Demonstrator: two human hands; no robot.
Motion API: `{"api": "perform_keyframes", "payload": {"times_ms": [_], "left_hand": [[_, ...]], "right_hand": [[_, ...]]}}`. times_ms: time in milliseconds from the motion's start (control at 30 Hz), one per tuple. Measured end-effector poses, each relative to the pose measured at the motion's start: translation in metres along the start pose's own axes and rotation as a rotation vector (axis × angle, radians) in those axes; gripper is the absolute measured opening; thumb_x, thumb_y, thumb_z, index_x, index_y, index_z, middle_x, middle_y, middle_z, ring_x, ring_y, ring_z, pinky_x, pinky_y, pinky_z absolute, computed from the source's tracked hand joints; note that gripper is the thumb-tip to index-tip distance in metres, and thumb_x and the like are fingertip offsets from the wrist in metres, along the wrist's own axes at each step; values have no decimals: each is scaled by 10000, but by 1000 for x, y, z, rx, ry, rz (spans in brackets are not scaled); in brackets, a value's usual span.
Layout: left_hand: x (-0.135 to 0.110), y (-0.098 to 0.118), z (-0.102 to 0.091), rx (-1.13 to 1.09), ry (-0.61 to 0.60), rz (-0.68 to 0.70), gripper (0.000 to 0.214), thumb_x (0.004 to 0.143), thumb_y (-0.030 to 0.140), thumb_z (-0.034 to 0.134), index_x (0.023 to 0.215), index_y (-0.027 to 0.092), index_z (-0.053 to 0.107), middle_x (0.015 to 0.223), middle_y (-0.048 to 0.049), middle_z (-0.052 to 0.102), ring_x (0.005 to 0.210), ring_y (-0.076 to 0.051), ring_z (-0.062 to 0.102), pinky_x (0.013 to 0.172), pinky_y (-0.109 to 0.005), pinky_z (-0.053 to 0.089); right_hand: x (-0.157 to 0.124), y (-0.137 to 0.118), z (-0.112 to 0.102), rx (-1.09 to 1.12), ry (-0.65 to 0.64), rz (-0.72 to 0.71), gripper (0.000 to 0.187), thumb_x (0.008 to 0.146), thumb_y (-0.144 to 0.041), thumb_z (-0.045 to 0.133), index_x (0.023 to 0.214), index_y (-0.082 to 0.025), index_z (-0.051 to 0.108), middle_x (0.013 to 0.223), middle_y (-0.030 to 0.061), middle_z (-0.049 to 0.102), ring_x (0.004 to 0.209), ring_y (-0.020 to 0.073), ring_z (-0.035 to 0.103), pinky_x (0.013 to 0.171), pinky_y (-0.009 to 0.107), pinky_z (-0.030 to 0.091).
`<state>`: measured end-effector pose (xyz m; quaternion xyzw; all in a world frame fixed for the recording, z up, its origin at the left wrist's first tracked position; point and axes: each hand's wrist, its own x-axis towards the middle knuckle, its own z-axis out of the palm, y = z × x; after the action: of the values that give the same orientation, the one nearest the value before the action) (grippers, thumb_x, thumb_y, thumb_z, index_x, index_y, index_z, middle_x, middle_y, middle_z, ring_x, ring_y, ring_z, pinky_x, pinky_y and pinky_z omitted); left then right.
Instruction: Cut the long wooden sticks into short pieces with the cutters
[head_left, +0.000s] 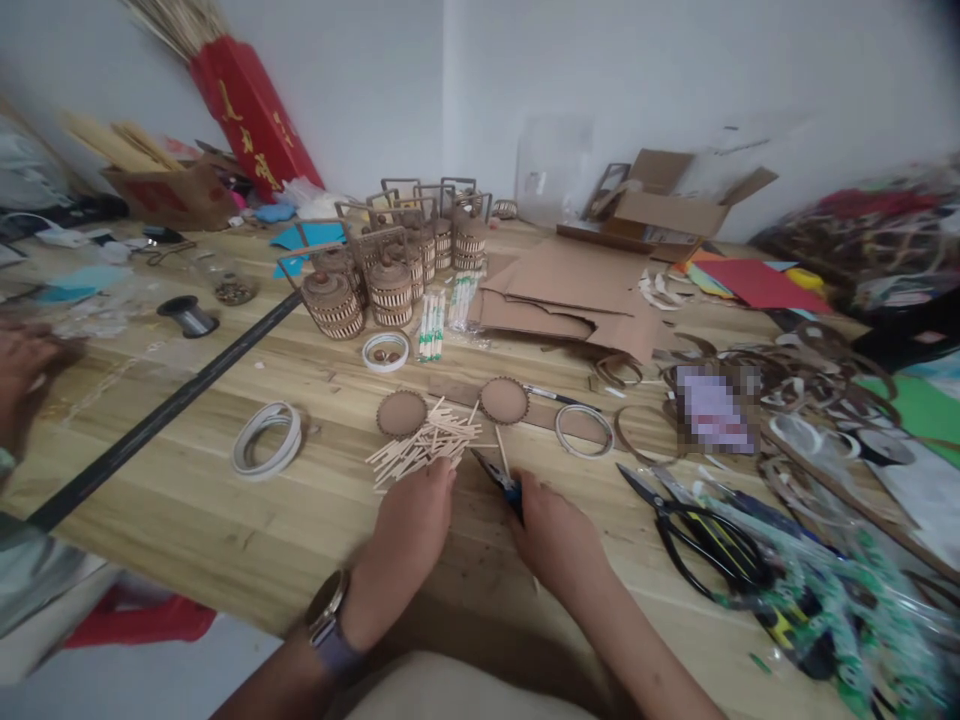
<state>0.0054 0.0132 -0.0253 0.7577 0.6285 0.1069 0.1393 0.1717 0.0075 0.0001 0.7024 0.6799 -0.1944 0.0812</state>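
Note:
My right hand (pixel 556 525) is wrapped round blue-handled pliers (pixel 498 476), their dark jaws pointing up and left. A thin wooden stick (pixel 502 450) lies beside the jaws and runs under the hand. My left hand (pixel 414 515), with a watch on its wrist, has its fingers pressed together at the near edge of a pile of short wooden sticks (pixel 424 442); what they pinch is hidden. Just behind the pile are two round brown cardboard discs with notched rims, the left disc (pixel 401 413) and the right disc (pixel 504 400).
White rings (pixel 268 440) lie at left, near a long black bar (pixel 172 408). Small lidded baskets with handles (pixel 391 290) stand behind, beside cardboard sheets (pixel 562 285). Black scissors (pixel 694 535) and green-and-white wrappers (pixel 847 620) crowd the right. Another person's hand (pixel 22 365) rests far left.

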Motion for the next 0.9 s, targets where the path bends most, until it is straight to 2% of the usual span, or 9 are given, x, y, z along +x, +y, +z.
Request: {"api": "perform_keyframes", "payload": {"times_ms": [200,333,400,533,667,900], "left_hand": [[7,7,-3,103,38,76,278,978,119,372,1050,145,639,916,-103,713,855,-252,664,767,-360,500],[2,10,-5,115,228,147,294,954,131,452,1203,132,608,1108,-136,657,1000,-278,596,880,-424,490],[-3,11,-6,80,275,140,304,950,155,469,1218,149,614,1044,-126,636,951,-271,579,848,-425,499],[-10,13,-4,-77,210,139,279,939,138,462,1117,166,675,868,-83,591,827,-239,561,763,-390,506],[-11,15,0,-210,115,139,225,888,88,525,1011,160,698,872,-78,611,857,-236,574,775,-376,494],[-14,21,0,-273,-14,124,114,852,88,601,852,168,682,883,-60,647,885,-219,591,791,-340,459]], "right_hand": [[-6,2,0,-77,32,49,247,915,-118,457,1133,-106,574,1067,215,699,996,347,687,769,390,484],[-6,7,-1,-59,2,34,240,904,-95,463,1112,-124,579,1051,181,714,972,320,700,742,357,480],[-4,11,-1,-36,-13,26,246,886,-94,489,1115,-123,573,1048,166,722,966,301,705,726,332,473],[-5,22,1,-5,-9,27,277,907,-118,478,1177,-118,539,1103,168,708,1013,277,688,758,311,454],[-9,25,3,-4,10,43,231,956,-191,456,1161,-118,534,1104,169,695,1031,300,675,758,326,447],[-12,10,0,-15,12,22,160,953,-213,482,1090,-155,541,1036,136,715,952,316,701,691,340,455]]}}
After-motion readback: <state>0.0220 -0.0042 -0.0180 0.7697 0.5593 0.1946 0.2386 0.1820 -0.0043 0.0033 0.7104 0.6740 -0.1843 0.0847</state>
